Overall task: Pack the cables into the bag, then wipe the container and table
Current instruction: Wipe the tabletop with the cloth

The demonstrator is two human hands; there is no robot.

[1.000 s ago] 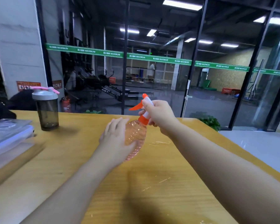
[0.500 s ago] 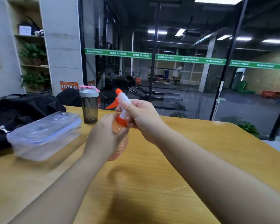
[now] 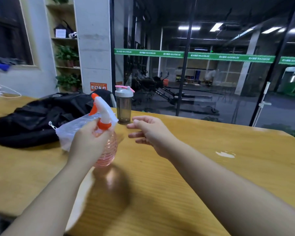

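two hands are up over the counter (image 3: pixel 211 167): the left hand (image 3: pixel 88 142) grips the neck of the spray bottle (image 3: pixel 104 133), nozzle aimed toward the clear container (image 3: pixel 71 132), likely to wet it for wiping; the right hand (image 3: pixel 150 132) hangs loose and empty beside it. the black bag (image 3: pixel 32 123) lies behind the container. a grey shaker bottle (image 3: pixel 123 104) stands just past them. green strips on the glass read "maximum"
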